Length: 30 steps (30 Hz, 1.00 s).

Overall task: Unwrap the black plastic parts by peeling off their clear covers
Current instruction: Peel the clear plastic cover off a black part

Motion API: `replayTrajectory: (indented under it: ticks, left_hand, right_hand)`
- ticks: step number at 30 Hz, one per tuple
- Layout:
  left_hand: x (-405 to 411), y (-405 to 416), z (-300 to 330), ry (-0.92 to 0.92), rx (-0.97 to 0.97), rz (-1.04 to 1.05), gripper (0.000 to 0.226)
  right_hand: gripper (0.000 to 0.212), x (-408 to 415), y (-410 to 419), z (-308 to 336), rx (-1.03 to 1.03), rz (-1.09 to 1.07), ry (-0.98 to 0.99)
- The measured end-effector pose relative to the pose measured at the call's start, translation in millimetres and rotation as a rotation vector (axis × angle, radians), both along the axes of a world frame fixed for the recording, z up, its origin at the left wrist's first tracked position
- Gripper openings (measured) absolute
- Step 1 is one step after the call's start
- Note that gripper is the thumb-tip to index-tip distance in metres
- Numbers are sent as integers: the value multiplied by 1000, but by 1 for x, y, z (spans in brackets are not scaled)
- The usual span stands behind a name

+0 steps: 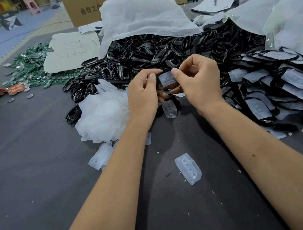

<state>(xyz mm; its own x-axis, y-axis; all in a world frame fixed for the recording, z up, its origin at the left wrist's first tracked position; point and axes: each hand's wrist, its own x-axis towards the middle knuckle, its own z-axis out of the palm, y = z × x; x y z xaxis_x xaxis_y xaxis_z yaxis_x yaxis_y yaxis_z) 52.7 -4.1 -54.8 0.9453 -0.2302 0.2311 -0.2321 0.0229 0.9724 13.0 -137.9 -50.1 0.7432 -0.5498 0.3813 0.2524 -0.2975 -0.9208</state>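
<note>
— What does the place look like from where you sit?

— I see a dark grey counter [34, 168] in a storeroom, with cardboard boxes [82, 10] at the back. My landmark is the big heap of black parts [151, 53] spilling out from under a white plastic sheet [140, 18].

— And the hands?

— Both are raised close together just in front of that heap. My left hand [142, 95] grips a black part [160, 91], mostly hidden by the fingers. My right hand [200, 82] pinches the clear cover [167, 78] on that part between thumb and forefinger.

— What else lies near the heap?

— To its left front, touching my left wrist, sits a pile of clear covers [102, 114]. One loose cover [188, 168] lies on the counter well in front of the heap, between my forearms. To the heap's right, a stack of covered parts [270, 88] slopes down to the counter. To its left lie green circuit boards [30, 65] and a sheet of card [71, 50] with red scribbles.
</note>
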Motion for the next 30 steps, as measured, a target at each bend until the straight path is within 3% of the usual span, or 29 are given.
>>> replayTrajectory:
  ticks: [18,24,30]
  left_hand:
    - [-6,-2,3,70,-51,-89,24]
    - [-5,-3,-1,-9,-2,-64,5]
    - [-2,-3,-3,-26,-2,-31,9]
  right_hand:
    - [23,-1,0,0,-30,-116,-16]
    - [23,-2,2,1,-128,-157,-23]
    - [23,-2,-2,1,-138,-124,-16]
